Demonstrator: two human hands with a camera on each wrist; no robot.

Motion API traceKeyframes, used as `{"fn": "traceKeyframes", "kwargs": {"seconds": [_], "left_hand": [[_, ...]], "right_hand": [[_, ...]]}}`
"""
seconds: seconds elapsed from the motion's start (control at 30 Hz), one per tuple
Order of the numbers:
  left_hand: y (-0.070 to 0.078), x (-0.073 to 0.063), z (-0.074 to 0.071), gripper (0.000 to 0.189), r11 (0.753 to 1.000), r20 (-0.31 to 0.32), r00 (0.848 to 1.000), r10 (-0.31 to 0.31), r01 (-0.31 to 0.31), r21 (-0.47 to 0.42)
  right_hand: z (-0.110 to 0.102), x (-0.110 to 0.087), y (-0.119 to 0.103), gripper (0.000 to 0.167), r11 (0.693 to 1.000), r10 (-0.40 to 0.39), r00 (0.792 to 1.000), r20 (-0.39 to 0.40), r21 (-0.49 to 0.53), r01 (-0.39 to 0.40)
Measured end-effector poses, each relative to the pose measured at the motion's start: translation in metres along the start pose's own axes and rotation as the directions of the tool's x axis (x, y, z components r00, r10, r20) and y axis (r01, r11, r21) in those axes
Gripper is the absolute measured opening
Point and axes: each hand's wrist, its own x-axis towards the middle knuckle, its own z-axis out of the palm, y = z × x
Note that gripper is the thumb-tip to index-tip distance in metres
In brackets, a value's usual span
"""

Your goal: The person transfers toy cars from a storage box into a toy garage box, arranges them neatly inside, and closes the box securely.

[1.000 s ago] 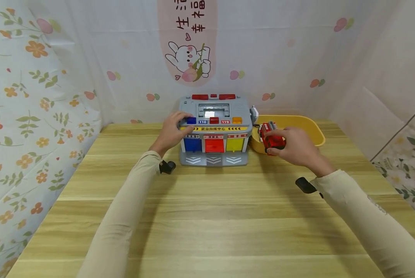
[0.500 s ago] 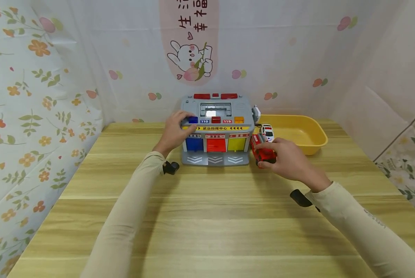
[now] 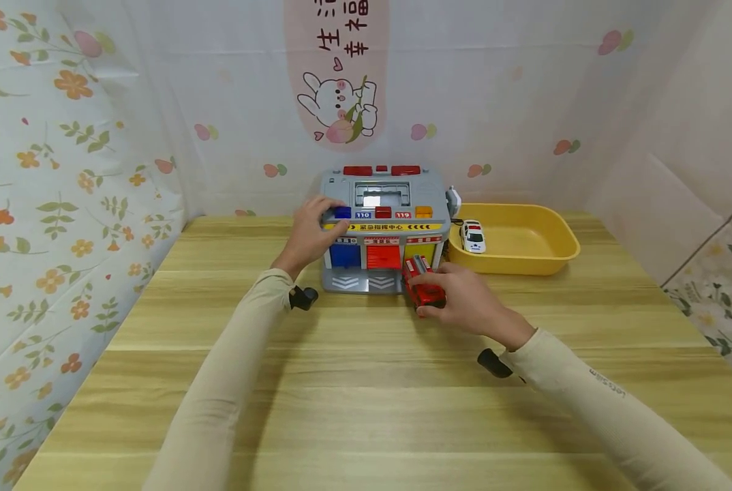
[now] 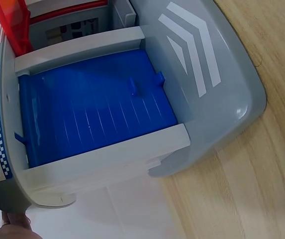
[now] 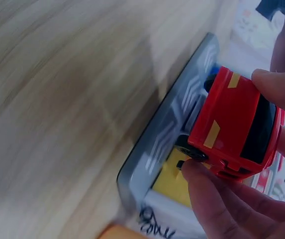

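A grey toy emergency station (image 3: 383, 194) stands at the back of the table with blue, red and yellow garage doors. My left hand (image 3: 310, 235) holds its left end, fingers by the blue button (image 3: 342, 212) and thumb at the front edge. In the left wrist view the blue door (image 4: 97, 107) is down, while the red door (image 4: 14, 25) is swung outward. My right hand (image 3: 471, 303) pinches a red toy fire truck (image 5: 232, 117) between thumb and fingers. The truck is at the right side of the station's front ramp, before the yellow door (image 5: 174, 181), partly hiding it.
A yellow basin (image 3: 513, 266) stands right of the station, and a white toy police car (image 3: 473, 236) lies in its left end. The wooden table (image 3: 366, 395) runs up to a patterned cloth (image 3: 237, 102) behind.
My right hand has carried the red fire truck from over the basin leftward and nearer to me, to the station's front. The police car has come into view. My left hand stays on the station.
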Motion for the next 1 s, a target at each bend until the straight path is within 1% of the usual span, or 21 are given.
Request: {"fn": "traceKeyframes", "kwargs": {"seconds": [0.3,0.53,0.77,1.0], "left_hand": [[-0.002,0.001,0.003,0.038,1.000,-0.011,1.000,0.011,-0.011,-0.012],[-0.001,0.001,0.003,0.038,1.000,-0.016,1.000,0.009,-0.009,-0.027],[0.000,0.001,0.004,0.037,1.000,-0.011,1.000,0.008,-0.008,-0.028],[0.000,0.000,0.003,0.037,1.000,-0.018,1.000,0.006,-0.006,-0.029]], "right_hand": [[0.015,0.009,-0.016,0.047,0.999,0.011,0.999,0.043,-0.030,-0.010],[0.028,0.016,-0.023,0.050,0.999,0.015,1.000,0.018,-0.038,-0.015],[0.039,0.025,-0.026,0.048,0.999,0.045,0.998,-0.038,0.002,-0.045],[0.045,0.036,-0.033,0.050,0.998,0.052,0.998,-0.019,-0.028,-0.053]]}}
